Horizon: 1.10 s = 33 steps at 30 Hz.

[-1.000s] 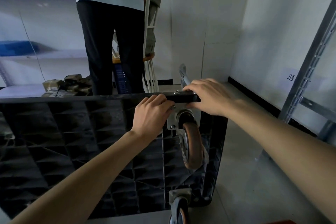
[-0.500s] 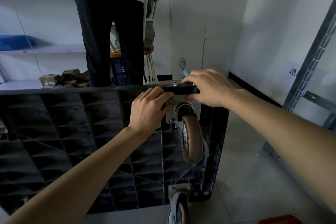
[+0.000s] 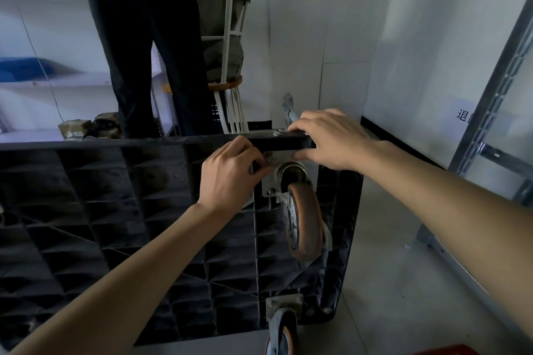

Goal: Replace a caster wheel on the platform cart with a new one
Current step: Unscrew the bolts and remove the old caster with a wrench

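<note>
The platform cart (image 3: 115,225) stands on its side, ribbed black underside toward the camera, and the caster wheel (image 3: 302,225) being worked on sits near its top right corner, bolted there by a metal mounting plate (image 3: 277,179). Over the last second little has shifted at the plate itself: both hands stay at the same corner, and only the viewpoint has risen and drawn closer. The left hand (image 3: 227,176) has slid slightly toward the plate, its fingers (image 3: 253,164) curled and pinching at the upper left nut (image 3: 270,157). The right hand (image 3: 331,138) still grips the cart's top edge above the plate, thumb below against the plate's right side, fingers wrapped over the rim.

This reads as the loosening or tightening of a fastener by hand, with the wheel still attached, so the swap looks to be at an early stage or at refitting; I cannot tell which.

Relative to the plate: the cart's top edge runs just above it, the right edge of the cart lies near on the right, and bare floor (image 3: 403,282) opens beyond that toward a metal rack (image 3: 490,101). A second caster (image 3: 281,326) sits well below. A standing person (image 3: 150,52) and a stool (image 3: 225,83) are behind the top edge, leaving less room there.
</note>
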Tool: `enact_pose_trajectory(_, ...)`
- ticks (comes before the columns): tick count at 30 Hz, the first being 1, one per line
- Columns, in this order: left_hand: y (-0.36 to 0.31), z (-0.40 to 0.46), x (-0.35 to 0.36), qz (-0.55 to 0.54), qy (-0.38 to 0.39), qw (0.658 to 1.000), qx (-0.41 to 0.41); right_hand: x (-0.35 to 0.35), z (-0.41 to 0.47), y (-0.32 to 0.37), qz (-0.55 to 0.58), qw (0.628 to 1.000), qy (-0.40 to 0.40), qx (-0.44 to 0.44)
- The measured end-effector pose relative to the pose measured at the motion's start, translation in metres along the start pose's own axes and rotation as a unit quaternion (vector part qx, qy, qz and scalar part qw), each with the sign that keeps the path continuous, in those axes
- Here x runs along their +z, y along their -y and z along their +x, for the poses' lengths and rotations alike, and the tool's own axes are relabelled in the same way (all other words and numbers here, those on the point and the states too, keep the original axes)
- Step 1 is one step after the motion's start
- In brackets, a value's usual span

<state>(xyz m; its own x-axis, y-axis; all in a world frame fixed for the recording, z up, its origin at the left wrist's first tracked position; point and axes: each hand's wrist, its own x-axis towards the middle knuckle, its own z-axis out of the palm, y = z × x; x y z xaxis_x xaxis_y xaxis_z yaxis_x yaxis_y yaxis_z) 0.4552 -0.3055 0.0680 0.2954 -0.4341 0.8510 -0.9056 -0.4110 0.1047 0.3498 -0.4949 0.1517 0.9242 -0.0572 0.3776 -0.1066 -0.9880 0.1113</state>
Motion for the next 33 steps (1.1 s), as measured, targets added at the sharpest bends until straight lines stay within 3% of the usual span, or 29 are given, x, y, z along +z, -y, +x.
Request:
enact_pose_trajectory(16,-0.0030,0.0045,0.0015,0.029,-0.009,0.999,0.039,0.0013,0.0000,0.0005,-0.002,1.000,-0.001,0.002)
enact_pose_trajectory(33,-0.0043,0.0015,0.0030,0.022,-0.018,0.999,0.022,0.0005,-0.0028,0.0023,0.011,1.000,-0.005,0.007)
